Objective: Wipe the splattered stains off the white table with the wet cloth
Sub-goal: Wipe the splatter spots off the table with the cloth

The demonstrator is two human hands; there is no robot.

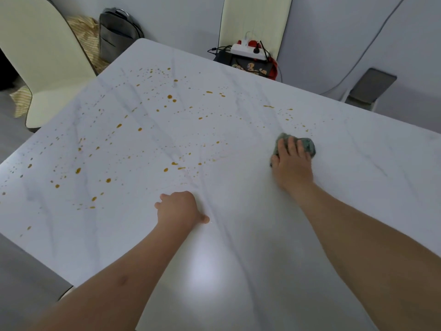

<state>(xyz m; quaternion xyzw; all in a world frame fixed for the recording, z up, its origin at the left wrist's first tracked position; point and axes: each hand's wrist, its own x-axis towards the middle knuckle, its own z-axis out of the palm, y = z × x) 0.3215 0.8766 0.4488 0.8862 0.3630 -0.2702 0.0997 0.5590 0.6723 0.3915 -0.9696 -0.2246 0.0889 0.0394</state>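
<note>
on the table (pixel 238 235), right hand (pixel 292 167) presses the cloth (pixel 307 144) flat.

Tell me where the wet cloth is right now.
In the head view, the green cloth lies on the right side of the white table, bunched under the right hand, just below the nearest orange stains.
</note>
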